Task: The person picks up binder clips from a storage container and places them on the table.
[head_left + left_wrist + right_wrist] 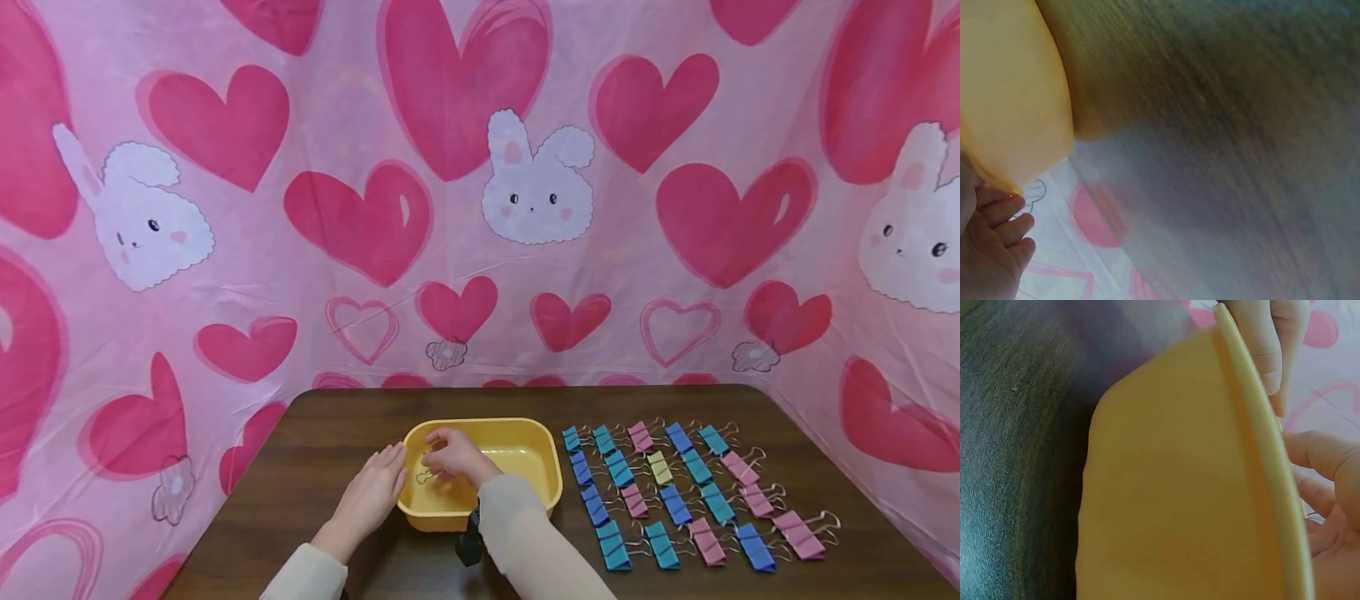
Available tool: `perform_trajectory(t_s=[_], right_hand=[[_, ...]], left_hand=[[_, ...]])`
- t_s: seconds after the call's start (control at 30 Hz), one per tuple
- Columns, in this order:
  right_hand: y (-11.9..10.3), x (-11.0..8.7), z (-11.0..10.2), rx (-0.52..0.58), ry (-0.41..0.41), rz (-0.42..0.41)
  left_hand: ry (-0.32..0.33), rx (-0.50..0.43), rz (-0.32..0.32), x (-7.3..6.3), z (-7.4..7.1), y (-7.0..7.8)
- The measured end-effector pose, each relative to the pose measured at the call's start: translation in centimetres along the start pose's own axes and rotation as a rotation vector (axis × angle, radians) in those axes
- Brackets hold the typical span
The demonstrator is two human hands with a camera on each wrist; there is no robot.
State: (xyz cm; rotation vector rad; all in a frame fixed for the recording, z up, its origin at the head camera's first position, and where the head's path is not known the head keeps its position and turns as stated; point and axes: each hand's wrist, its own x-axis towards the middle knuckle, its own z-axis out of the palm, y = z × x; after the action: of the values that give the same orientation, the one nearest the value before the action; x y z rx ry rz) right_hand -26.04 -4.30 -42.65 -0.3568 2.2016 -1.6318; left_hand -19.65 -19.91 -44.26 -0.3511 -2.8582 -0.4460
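Note:
A yellow plastic basin stands on the table. My right hand reaches over its near rim, fingers curled, and pinches a binder clip. The clip's wire handles stick out to the left, while its body is mostly hidden by the fingers. My left hand rests against the basin's left rim with fingers nearly straight and holds no clip. In the left wrist view, the fingertips touch the rim's corner. The right wrist view shows the basin's outer wall, with both hands beyond the rim.
To the right of the basin, several binder clips in blue, teal, pink and yellow lie in rows, such as a large pink clip. The brown wooden table has rounded far corners. Pink heart-patterned cloth hangs around it.

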Motion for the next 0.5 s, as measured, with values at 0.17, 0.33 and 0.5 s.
perform_trajectory(t_s=[0.17, 0.33, 0.5], right_hand=[[0.19, -0.03, -0.07, -0.023, -0.033, 0.028], [0.42, -0.02, -0.10, -0.023, -0.048, 0.049], [0.57, -0.21, -0.12, -0.084, -0.036, 0.054]], left_hand=[[-0.008, -0.016, -0.011, 0.03, -0.12, 0.12], [-0.003, -0.010, 0.000, 0.00, -0.18, 0.18], [0.005, -0.008, 0.007, -0.06, -0.17, 0.21]])
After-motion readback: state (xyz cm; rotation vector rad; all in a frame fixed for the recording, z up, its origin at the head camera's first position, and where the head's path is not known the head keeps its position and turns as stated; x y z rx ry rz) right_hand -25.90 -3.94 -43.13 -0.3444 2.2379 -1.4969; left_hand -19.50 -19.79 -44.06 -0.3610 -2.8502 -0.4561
